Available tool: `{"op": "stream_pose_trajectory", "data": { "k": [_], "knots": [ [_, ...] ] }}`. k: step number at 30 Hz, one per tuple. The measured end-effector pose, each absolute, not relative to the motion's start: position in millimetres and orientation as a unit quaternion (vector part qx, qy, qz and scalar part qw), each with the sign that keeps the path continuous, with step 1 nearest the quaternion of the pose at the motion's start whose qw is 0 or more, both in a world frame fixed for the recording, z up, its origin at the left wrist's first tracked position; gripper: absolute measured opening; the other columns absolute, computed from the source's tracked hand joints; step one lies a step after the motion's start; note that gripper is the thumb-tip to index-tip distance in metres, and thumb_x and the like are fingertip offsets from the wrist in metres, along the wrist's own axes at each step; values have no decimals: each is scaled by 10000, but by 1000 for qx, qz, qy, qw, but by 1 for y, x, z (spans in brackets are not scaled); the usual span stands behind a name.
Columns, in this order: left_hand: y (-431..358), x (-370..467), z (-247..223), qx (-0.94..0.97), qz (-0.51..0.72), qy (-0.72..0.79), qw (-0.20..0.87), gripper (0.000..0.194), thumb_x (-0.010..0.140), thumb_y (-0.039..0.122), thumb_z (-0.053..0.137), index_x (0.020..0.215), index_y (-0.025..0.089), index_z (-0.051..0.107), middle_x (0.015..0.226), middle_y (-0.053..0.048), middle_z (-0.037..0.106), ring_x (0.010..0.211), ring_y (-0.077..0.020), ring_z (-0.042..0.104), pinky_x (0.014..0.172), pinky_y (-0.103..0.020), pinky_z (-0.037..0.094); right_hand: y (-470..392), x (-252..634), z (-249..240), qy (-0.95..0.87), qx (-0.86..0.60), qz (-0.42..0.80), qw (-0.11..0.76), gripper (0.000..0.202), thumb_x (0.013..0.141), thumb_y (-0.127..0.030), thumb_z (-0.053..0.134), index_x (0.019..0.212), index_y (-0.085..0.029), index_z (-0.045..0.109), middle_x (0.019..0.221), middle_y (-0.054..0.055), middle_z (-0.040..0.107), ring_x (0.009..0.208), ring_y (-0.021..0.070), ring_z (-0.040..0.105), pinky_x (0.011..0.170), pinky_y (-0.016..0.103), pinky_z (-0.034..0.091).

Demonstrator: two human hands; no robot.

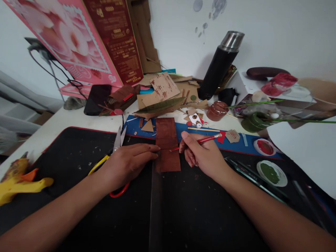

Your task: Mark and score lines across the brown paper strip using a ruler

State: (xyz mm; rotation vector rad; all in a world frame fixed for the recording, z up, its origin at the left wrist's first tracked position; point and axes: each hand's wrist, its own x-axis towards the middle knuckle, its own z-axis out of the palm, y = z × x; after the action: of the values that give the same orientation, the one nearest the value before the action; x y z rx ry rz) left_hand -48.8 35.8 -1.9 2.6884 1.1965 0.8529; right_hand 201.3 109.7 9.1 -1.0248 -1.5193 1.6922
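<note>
A reddish-brown rectangular strip (167, 140) lies upright in the picture at the middle of the work mat, with faint lines across it. My left hand (128, 161) rests at its left edge, fingers stretched out and fingertips touching it; scissors (120, 138) with yellow and red handles lie partly under this hand. On the other side, my right hand (201, 150) grips a slim red pencil (207, 138) with a silver-coloured end. The pencil's tip meets the strip near its right edge. Brown stains mark the right fingertips.
Cardboard scraps (164, 87), a black flask (219, 66) and a brown paint jar (217, 111) stand behind. Red (264, 147) and green (271, 173) paint dishes sit at right. At far left lies a yellow glue gun (19, 185). A phone (97, 99) leans near the pink box (76, 42).
</note>
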Motion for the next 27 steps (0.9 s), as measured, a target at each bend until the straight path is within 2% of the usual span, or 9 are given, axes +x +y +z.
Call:
{"op": "stream_pose_trajectory", "data": {
  "k": [27],
  "knots": [
    [36, -48, -2, 872, 285, 394, 48, 182, 1016, 91, 540, 1099, 166, 684, 1184, -100, 784, 1059, -181, 775, 857, -272, 664, 108, 201, 8, -592, -387, 636, 308, 479, 1000, -581, 588, 710, -210, 671, 425, -72, 481, 355, 76, 456, 377, 247, 293]
  ]
}}
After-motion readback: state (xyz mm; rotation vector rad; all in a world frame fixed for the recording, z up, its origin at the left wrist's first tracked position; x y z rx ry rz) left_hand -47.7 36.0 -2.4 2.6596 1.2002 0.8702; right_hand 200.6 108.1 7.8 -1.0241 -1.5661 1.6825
